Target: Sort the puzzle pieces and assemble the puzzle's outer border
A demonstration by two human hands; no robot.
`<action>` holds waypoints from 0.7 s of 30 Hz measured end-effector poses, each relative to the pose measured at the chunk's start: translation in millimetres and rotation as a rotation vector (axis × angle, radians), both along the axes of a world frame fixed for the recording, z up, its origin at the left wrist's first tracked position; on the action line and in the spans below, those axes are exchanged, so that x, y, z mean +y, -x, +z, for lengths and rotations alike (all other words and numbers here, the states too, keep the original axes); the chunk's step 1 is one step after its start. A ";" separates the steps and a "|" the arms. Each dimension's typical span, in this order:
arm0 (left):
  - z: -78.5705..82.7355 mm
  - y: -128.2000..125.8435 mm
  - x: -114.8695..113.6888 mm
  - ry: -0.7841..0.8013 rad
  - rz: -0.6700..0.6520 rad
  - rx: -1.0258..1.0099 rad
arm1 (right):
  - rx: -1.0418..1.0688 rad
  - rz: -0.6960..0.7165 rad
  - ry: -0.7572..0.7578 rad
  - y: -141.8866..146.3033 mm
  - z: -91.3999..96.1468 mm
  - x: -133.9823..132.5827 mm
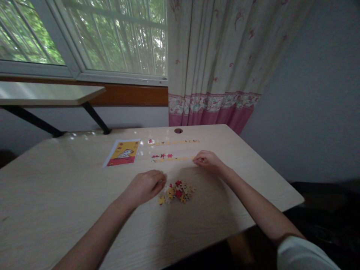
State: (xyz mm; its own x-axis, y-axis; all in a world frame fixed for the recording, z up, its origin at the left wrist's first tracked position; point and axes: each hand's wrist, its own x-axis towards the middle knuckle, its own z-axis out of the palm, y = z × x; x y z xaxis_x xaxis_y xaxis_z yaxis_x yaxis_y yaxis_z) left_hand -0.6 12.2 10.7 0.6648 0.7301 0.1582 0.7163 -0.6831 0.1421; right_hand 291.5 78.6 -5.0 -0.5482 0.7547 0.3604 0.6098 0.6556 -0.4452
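Observation:
My left hand (147, 185) is closed, its fingers curled just left of a loose pile of jigsaw puzzle pieces (184, 188). Whatever it may hold is hidden. Yellow, red and bare-backed pieces are mixed in that pile. Farther right, my right hand (209, 161) pinches at the right end of a row of yellow puzzle pieces (171, 159), its fingertips on a small yellow piece. Some red puzzle pieces (163, 155) lie just above this row. Another row of puzzle pieces (174, 142) runs farther back, with a red one near its left end.
Left of the rows lies a picture sheet (123, 153) with a white animal on yellow and red. The table (70, 187) has a round cable hole (178, 131) at its back edge. A raised shelf (50, 93) stands at the back left; a curtain (210, 75) hangs behind.

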 end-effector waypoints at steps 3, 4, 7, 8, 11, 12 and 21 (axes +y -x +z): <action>1.1 -2.1 -1.3 -0.027 0.003 0.017 | -0.027 0.255 0.059 13.4 7.3 -17.3; 1.4 -2.9 -1.8 -0.036 0.001 0.022 | -0.041 0.311 0.075 18.6 10.0 -23.3; 2.0 -5.0 -3.0 -0.060 -0.007 0.039 | -0.094 0.392 0.111 32.9 16.1 -37.8; 1.9 -5.4 -3.2 -0.067 -0.011 0.042 | -0.111 0.399 0.120 36.4 17.1 -40.8; 1.4 -6.2 -3.4 -0.085 -0.023 0.043 | -0.126 0.390 0.154 42.0 17.3 -44.6; 1.2 -6.3 -3.5 -0.088 -0.022 0.041 | -0.118 0.378 0.170 42.5 16.8 -44.7; 2.7 -14.2 -9.4 0.109 0.011 -0.187 | 0.128 0.228 0.318 45.1 17.6 -48.4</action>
State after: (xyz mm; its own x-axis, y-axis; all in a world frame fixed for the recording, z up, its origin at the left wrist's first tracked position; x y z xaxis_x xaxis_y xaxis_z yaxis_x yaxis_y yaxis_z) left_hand 13.6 2.8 13.4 0.6229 0.7568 0.1981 0.6780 -0.6485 0.3461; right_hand 246.4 30.1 12.6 -0.6801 0.7039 0.2049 0.3915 0.5851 -0.7102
